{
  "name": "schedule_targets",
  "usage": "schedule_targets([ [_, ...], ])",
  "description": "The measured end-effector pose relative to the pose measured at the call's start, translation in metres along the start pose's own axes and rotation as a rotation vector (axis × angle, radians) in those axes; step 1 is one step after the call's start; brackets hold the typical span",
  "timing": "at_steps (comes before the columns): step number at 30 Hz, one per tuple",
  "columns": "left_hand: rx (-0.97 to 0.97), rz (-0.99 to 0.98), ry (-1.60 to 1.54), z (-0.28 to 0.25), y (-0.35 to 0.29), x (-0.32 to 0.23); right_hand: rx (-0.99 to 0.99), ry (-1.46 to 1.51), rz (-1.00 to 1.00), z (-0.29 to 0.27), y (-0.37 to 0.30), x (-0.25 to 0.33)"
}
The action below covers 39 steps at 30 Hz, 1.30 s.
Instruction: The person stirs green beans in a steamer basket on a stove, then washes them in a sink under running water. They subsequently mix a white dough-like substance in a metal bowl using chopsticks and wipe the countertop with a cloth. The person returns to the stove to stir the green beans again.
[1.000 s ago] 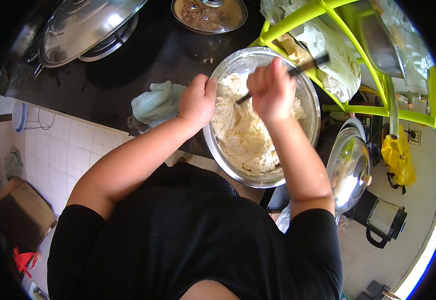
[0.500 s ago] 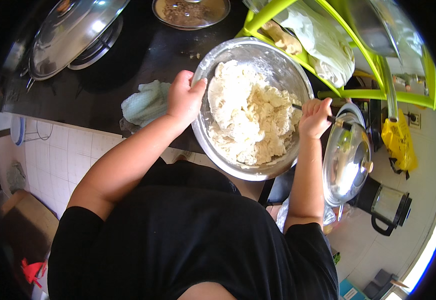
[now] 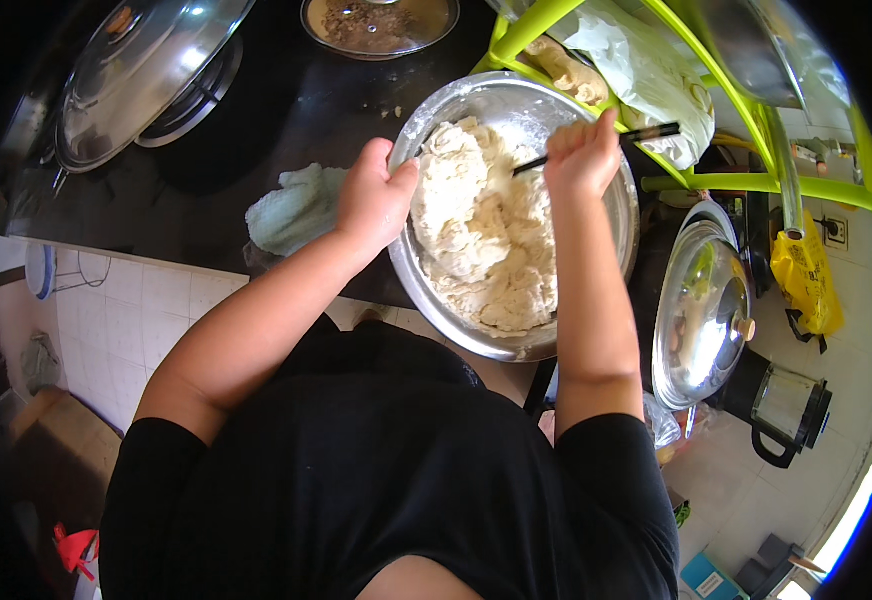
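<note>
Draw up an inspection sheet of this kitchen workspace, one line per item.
Surface: dark countertop, with pale specks near the bowl.
Job's things: metal bowl holding lumpy, pale dough; black stick-like utensil.
Clutter: pale blue-green cloth beside the left hand; pan with see-through lid and brown contents; large shiny lid at upper left.
Hands: left hand grips the bowl's rim; right hand grips the utensil, its tip by the dough, contact unclear.
Cables: nothing seen.
Surroundings: green rack with bags, domed clear lid, yellow bag, wall socket, all at right.
</note>
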<state>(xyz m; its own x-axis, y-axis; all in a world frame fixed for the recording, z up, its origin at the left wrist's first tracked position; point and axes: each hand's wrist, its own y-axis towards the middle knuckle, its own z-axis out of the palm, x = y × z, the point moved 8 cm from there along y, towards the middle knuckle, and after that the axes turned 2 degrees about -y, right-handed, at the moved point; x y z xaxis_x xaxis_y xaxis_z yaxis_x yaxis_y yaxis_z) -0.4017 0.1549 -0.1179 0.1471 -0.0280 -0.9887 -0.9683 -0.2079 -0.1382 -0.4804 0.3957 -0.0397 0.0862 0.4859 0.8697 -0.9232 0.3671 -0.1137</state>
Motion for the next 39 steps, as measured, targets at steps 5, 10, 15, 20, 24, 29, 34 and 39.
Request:
schedule_targets([
  [5,0.047,-0.026,0.06,0.0,-0.001,-0.01,0.012,-0.137,-0.28,-0.02,0.053,0.041],
  [10,-0.044,0.044,-0.184,0.001,0.002,0.003,0.085,-0.267,-0.262,-0.088,0.015,0.087],
  [15,-0.034,0.001,-0.279,0.003,-0.001,-0.004,0.107,-0.219,-0.148,-0.121,-0.093,0.084],
  [20,-0.02,-0.002,-0.188,0.003,-0.001,-0.003,0.196,-0.116,0.046,-0.078,-0.136,0.049],
  [24,0.0,-0.022,-0.167,0.004,-0.002,-0.008,-0.077,-0.028,0.201,-0.051,-0.113,0.01],
  [29,0.05,0.036,-0.129,0.004,0.002,-0.002,-0.152,-0.205,-0.15,-0.017,-0.033,0.015],
  [34,0.061,0.058,-0.051,0.0,0.006,0.002,-0.087,-0.328,-0.296,-0.034,0.013,0.066],
  [39,-0.015,0.072,-0.069,0.002,0.002,-0.005,0.164,-0.144,-0.186,-0.085,-0.05,0.059],
])
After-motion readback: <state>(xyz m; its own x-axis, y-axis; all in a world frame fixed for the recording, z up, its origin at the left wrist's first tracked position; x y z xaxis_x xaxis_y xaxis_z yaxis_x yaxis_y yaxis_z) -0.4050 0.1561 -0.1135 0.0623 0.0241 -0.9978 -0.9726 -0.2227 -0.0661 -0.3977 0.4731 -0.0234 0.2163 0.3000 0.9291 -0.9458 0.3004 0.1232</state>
